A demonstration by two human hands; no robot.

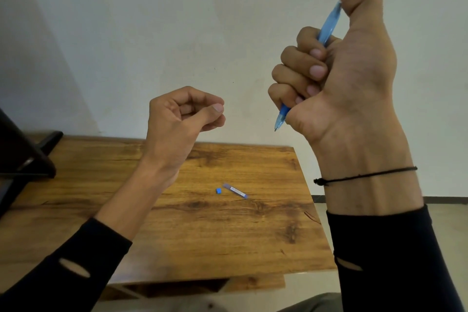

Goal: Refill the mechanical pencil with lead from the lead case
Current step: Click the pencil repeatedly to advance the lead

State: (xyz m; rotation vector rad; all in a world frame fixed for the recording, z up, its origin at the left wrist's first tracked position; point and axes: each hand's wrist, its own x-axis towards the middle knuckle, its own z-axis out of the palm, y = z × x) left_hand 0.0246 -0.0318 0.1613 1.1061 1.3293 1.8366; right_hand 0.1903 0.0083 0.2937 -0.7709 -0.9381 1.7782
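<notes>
My right hand (349, 68) is raised high at the right and grips a blue mechanical pencil (328, 26) in a fist, tip pointing down, thumb pressing on its top end. My left hand (182, 114) hovers above the table with fingers curled and thumb against the forefinger; whether it pinches a lead is too fine to see. The slim clear lead case (235, 190) lies on the wooden table (202, 230), with its small blue cap (218, 190) lying apart just to its left.
A dark object (22, 157) stands at the table's far left. A pale wall runs behind the table. The table's right edge drops to a tiled floor (321, 210). Black sleeves cover both forearms.
</notes>
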